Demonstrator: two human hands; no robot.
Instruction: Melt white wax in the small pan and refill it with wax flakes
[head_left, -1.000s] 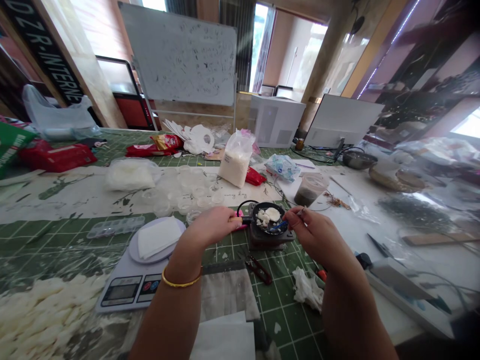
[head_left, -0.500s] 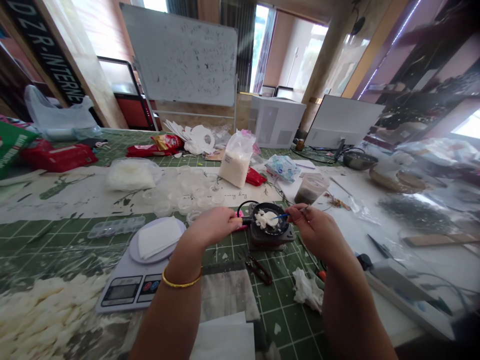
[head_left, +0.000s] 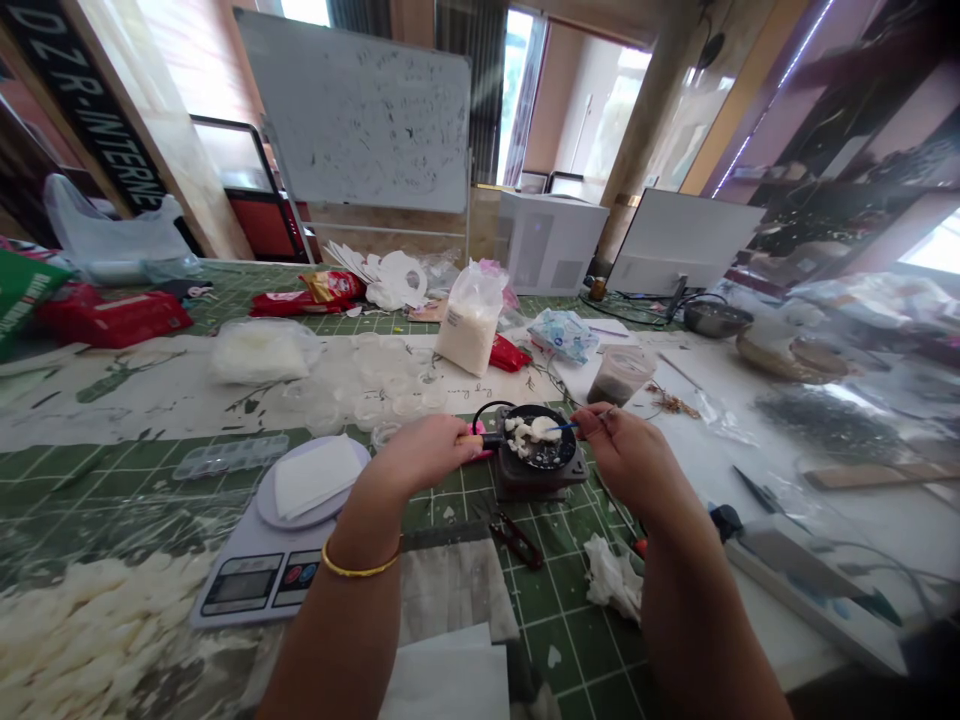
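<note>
Your left hand (head_left: 421, 452) keeps a closed grip on the handle (head_left: 491, 441) of the small black pan (head_left: 564, 453), which sits on a compact heater (head_left: 531, 484) on the bench (head_left: 454, 492). Your right hand (head_left: 624, 447) pinches a thin blue tool (head_left: 564, 427), its tip at the white pieces (head_left: 519, 441) inside. The pan is loaded; those pieces remain separate lumps, so the work looks partway along. More white flakes (head_left: 90, 620) lie at the bench's near left.

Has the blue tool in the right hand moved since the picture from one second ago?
Yes. Judged against the dark base under the pan, the blue tool has moved forward, away from the pan's near rim.
</note>
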